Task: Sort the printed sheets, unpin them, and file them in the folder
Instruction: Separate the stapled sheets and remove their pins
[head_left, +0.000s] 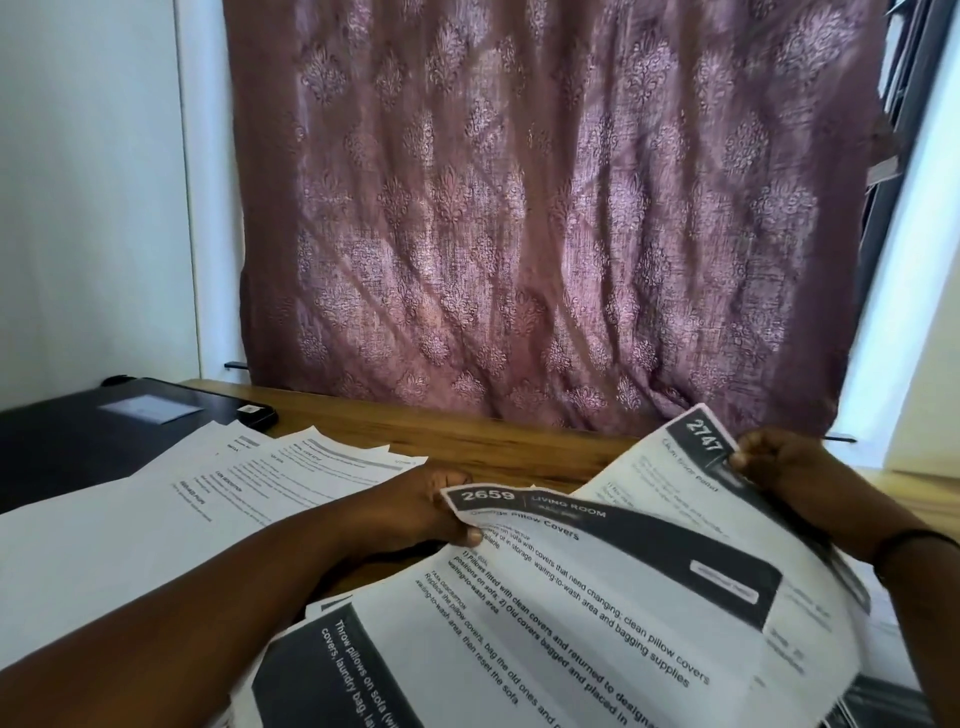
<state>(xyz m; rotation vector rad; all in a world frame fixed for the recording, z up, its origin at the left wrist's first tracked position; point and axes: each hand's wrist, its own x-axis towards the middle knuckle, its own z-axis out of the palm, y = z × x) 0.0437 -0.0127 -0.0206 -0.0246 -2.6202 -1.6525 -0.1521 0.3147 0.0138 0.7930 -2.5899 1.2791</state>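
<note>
Ahead of you a mauve patterned curtain hangs down to the back edge of the wooden surface. A white wall stands to your left, and bright daylight comes in past the curtain's right edge.

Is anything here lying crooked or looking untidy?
Yes. The sheets on the table's left lie fanned and skewed, edges not aligned. The left hand pinches sheet 2659; the right hand pinches sheet 2747.
</note>
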